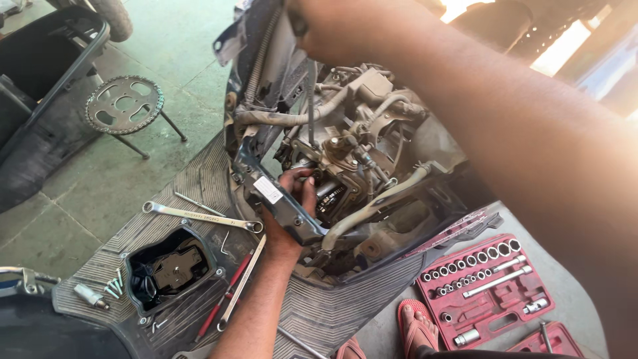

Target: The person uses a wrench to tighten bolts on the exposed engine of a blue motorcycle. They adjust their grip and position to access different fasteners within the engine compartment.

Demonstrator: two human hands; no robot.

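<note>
Your left hand (296, 193) comes up from below, forearm nearly vertical, fingers curled and tucked in, knuckles toward you. Your right hand (332, 30) is up top, arm stretched across from the right, fist closed, gripping downward.

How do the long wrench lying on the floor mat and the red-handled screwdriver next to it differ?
The combination wrench is bare silver metal; the screwdriver has a red handle. The wrench lies nearly crosswise on the ribbed mat; the screwdriver runs steeply diagonal. The wrench looks wider and flatter. Both lie loose, untouched by either hand.
</note>
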